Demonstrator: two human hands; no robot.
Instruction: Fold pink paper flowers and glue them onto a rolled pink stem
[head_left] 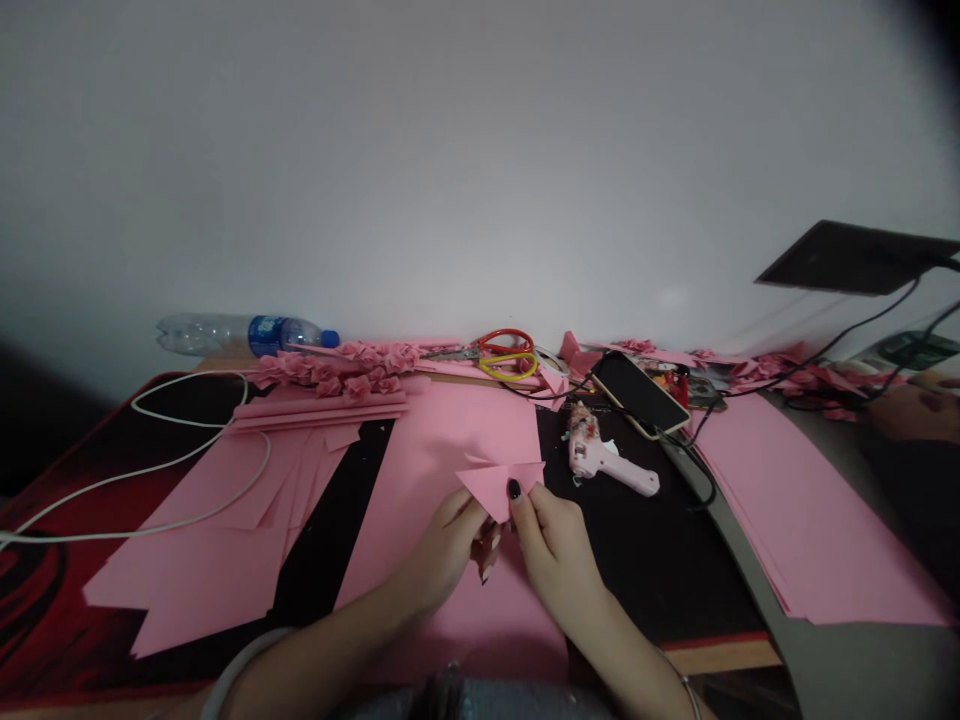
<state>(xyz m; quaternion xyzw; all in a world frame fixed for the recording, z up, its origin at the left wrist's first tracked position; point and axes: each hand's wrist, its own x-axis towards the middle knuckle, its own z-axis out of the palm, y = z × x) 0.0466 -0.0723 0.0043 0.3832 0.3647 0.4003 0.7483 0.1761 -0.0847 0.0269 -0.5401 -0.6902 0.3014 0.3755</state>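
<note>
A small folded pink paper [487,488] with pointed corners is held between both hands at the centre. My left hand [454,545] grips it from the left and below, its fingertips partly behind the paper. My right hand [551,545] pinches its right side, with the dark-nailed thumb on the front face. Beneath the hands lies a large pink sheet [450,420]. Right of them, a pale glue gun [611,462] rests on the dark mat.
Pink sheets lie left [217,570] and right [810,520]. Paper flowers [360,375], scissors [510,365], a phone [641,395] and a bottle [247,333] line the back. A white cable [150,532] crosses the left. Another person's hand [911,412] is at far right.
</note>
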